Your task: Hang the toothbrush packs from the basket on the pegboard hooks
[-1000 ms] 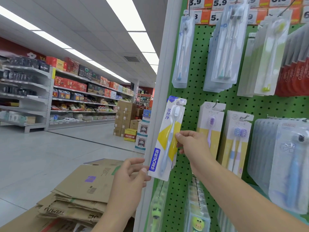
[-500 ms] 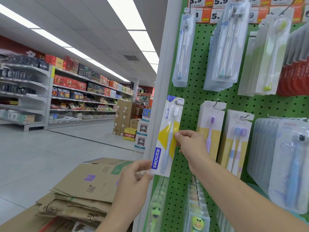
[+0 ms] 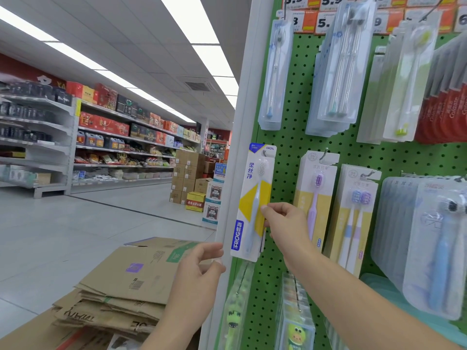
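I'm looking down a shop aisle with stocked shelves (image 3: 101, 137) on the far left, flattened cardboard (image 3: 121, 286) on the floor below me, and a green pegboard (image 3: 290, 173) filling the right side. At the pegboard's left edge, against the white upright (image 3: 242, 122), the FROG pack (image 3: 252, 200) hangs upright with its top hole over a hook (image 3: 264, 153). My right hand (image 3: 285, 223) pinches the pack's right edge about midway down, thumb in front, the other fingers curled behind it. My left hand (image 3: 199, 271) sits just below and left of the pack's bottom corner, fingers loosely spread, holding nothing; I cannot tell whether a fingertip brushes the pack. Next along the pegboard hang a purple-brush pack (image 3: 316, 198) and a twin pack (image 3: 353, 218), with price tags (image 3: 328, 21) along the top edge.
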